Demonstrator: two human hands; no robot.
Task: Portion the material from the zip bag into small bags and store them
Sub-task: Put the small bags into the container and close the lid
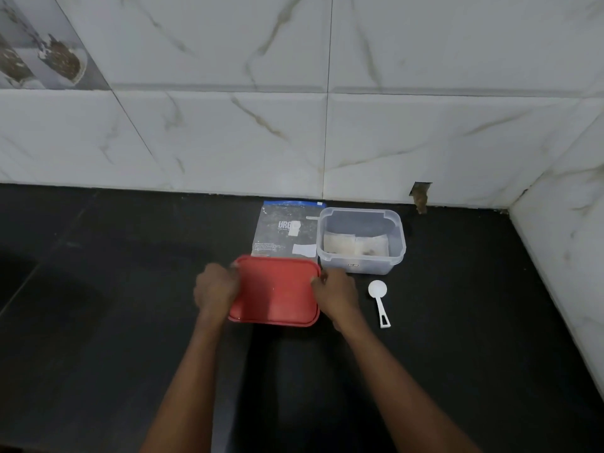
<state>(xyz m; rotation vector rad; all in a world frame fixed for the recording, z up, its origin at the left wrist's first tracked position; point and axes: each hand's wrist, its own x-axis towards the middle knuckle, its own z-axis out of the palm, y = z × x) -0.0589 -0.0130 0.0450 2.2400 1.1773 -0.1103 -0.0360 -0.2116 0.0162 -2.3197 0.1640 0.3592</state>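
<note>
A red rectangular lid [276, 291] is held over the black counter, gripped on its left edge by my left hand [215, 289] and on its right edge by my right hand [336, 294]. Behind it a flat clear zip bag [287, 230] with a blue seal and white print lies on the counter. To the right of the bag stands an open clear plastic container [397, 238] with small filled bags [354, 245] of whitish material on its bottom. A white plastic scoop [379, 300] lies in front of the container, right of my right hand.
The black counter [114, 305] meets a white marble-tiled wall [228, 142] at the back and another on the right [562, 256]. A small hole [421, 194] in the wall sits just behind the container.
</note>
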